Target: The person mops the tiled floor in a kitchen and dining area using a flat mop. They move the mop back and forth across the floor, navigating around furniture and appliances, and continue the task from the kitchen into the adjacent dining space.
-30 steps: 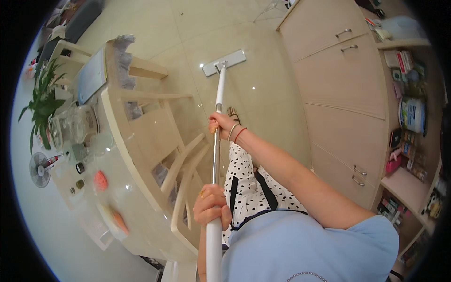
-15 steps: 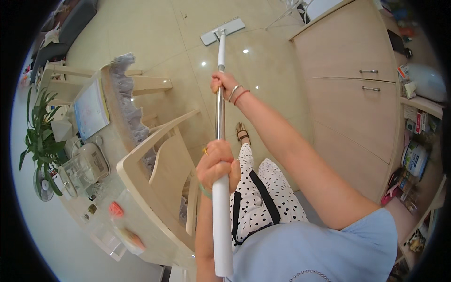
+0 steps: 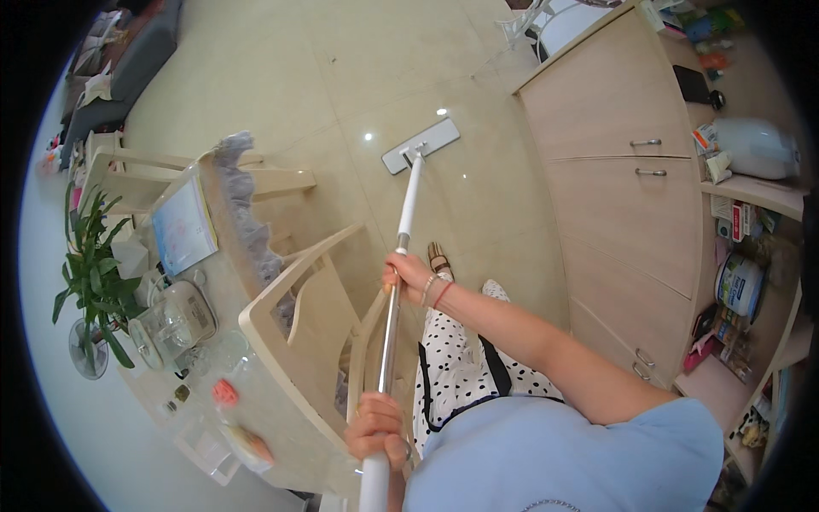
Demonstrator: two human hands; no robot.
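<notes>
A flat mop [image 3: 390, 346] with a white and silver pole slants away from my body. Its white rectangular head [image 3: 439, 136] lies on the tiled floor ahead of my feet. Low on the pole, close to my waist, my left hand [image 3: 375, 427] is wrapped round the white grip. Farther up, my right hand [image 3: 407, 276], with bracelets at the wrist, closes round the pole near where silver meets white. The pole's near end runs out of the picture at the bottom.
A wooden chair [image 3: 294, 328] stands at my left, against a table [image 3: 286, 452] holding a potted plant [image 3: 95, 269], a booklet [image 3: 184, 226] and small containers. To the right is a pale wooden cabinet [image 3: 618, 200] beside loaded shelves. A grey sofa [image 3: 149, 64] sits at the far left.
The mop head has come back over the floor toward my feet and a little to the right. Both hands have drawn back toward my body, still gripping the pole.
</notes>
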